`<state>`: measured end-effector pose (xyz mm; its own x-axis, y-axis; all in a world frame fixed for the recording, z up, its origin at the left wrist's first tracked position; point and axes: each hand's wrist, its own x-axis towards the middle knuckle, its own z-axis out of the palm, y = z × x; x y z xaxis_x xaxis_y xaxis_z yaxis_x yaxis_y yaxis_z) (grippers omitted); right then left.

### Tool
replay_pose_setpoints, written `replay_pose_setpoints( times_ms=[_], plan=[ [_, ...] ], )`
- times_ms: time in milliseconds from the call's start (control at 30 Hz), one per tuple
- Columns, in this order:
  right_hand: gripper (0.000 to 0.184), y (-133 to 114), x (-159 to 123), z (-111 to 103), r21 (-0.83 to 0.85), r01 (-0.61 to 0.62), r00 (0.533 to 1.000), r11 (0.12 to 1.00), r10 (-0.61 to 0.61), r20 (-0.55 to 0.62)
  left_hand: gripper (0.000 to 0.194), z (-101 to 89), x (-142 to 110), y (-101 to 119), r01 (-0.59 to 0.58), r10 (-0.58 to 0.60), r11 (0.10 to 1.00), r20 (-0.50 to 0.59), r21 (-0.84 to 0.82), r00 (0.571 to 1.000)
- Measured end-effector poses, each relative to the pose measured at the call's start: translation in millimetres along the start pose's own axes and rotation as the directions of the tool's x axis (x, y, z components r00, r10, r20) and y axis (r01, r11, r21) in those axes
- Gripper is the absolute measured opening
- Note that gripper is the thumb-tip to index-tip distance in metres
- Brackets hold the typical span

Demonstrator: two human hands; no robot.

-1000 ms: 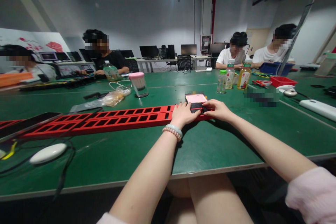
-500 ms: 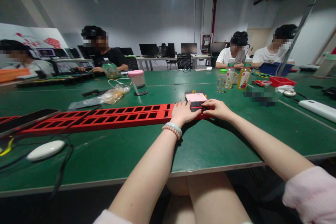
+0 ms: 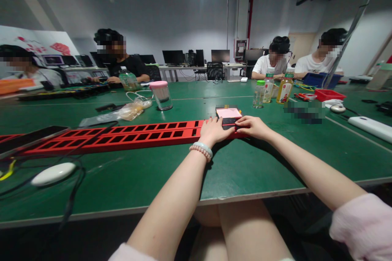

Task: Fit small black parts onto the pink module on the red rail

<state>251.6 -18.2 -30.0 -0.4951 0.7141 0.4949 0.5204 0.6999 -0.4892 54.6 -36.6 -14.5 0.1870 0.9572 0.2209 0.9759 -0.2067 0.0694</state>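
A long red slotted frame [image 3: 143, 134] lies across the green table, with two rows of square openings. My left hand [image 3: 213, 129] rests over its right end, fingers stretched forward and thumb reaching right along a small black block [image 3: 228, 121]. From the other side, my right hand [image 3: 251, 126] has its thumb and fingertips closed at the block's right end; the fingers partly hide it. Just behind the block sits a dark-edged tray with a pink inside [image 3: 229, 113].
A pink-lidded glass jar [image 3: 162, 96] and a plastic bag [image 3: 125, 111] stand behind the frame. At left are a phone [image 3: 33, 138], cables and a white mouse [image 3: 54, 174]. Drink bottles [image 3: 284, 89] and a red bin [image 3: 330, 96] are at right. Several people sit opposite.
Both hands stay at the black block with hardly any movement. The right fingers shift very slightly; the frame and other things keep their places.
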Motion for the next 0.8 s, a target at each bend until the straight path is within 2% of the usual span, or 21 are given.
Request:
replay_pose_setpoints(
  times_ms=[467,667,800],
  plan=[
    [0.021,-7.1,-0.2,-2.5,-0.156,0.089,0.993,0.984,-0.076,0.089,0.087,4.3,0.9,-2.8,-0.055,0.055,0.998,-0.049,0.003,0.997],
    [0.023,-10.9,-1.7,-1.8,-0.212,0.060,0.991,0.976,-0.033,0.127,0.090,-3.2,-3.6,1.3,-0.018,0.017,0.999,-0.002,-0.047,1.000],
    [0.026,-11.2,-2.1,-1.2,-0.231,0.069,0.989,0.971,-0.035,0.145,0.090,-1.8,-3.6,1.2,-0.014,0.014,0.998,0.003,-0.054,1.000]
  ],
)
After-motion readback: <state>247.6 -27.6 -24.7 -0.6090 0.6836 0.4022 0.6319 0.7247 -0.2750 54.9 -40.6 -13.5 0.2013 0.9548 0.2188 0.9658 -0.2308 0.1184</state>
